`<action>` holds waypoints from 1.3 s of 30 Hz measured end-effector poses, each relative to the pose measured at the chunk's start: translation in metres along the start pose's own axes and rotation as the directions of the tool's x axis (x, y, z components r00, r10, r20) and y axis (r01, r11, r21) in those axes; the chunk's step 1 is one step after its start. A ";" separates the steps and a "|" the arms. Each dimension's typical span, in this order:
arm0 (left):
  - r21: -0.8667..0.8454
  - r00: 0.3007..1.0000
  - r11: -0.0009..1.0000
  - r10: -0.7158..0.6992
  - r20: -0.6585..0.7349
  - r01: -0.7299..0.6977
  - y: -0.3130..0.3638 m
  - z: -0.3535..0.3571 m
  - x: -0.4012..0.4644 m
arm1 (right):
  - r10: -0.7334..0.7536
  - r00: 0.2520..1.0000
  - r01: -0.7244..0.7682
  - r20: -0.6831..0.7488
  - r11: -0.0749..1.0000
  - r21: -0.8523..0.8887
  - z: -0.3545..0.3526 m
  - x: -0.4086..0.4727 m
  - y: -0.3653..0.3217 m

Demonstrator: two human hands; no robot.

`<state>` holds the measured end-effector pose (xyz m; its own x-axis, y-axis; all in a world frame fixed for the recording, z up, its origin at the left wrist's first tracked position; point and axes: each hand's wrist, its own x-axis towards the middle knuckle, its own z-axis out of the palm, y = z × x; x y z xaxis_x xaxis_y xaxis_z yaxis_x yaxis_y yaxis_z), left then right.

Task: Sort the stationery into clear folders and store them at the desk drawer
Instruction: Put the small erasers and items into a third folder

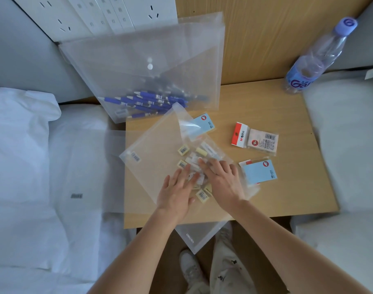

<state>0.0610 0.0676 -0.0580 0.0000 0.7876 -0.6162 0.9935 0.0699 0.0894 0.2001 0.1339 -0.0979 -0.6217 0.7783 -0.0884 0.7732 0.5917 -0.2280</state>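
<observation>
A clear folder (153,158) lies tilted on the wooden desk (287,187), with several small yellow and white erasers (183,150) in it. My left hand (177,192) and my right hand (220,179) rest flat on the erasers, fingers spread, pressing on the folder. Another clear folder (151,66) at the back holds several blue pens (153,102) and a sharpener. Two blue sticky-note pads lie loose, one (203,125) partly under the folder's flap, one (258,171) right of my right hand. A red-and-white packet (255,140) sits further right.
A water bottle (317,58) with a purple cap stands at the desk's back right. White bedding (22,166) with another clear folder (85,172) on it lies to the left. Wall sockets (92,13) are at the back left. Grey cushions flank the right.
</observation>
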 end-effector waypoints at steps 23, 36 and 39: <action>-0.226 0.923 0.968 -0.186 -0.338 0.112 -0.077 -0.026 0.020 | 0.639 0.769 -0.537 0.007 0.641 0.548 -0.025 -0.033 0.005; -0.480 0.916 0.821 -0.393 -0.085 0.308 -0.136 -0.052 0.050 | 0.899 0.213 -0.689 0.381 -0.138 0.711 -0.022 -0.037 0.008; -0.564 0.899 0.769 -0.426 -0.102 0.300 -0.131 -0.049 0.053 | 0.874 0.239 -0.616 0.424 -0.201 0.762 -0.025 -0.043 0.013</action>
<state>-0.0749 0.1308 -0.0640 -0.4347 0.7410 -0.5119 0.7003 0.6355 0.3252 0.2404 0.1134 -0.0727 0.4739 0.6142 -0.6311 0.1325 -0.7582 -0.6384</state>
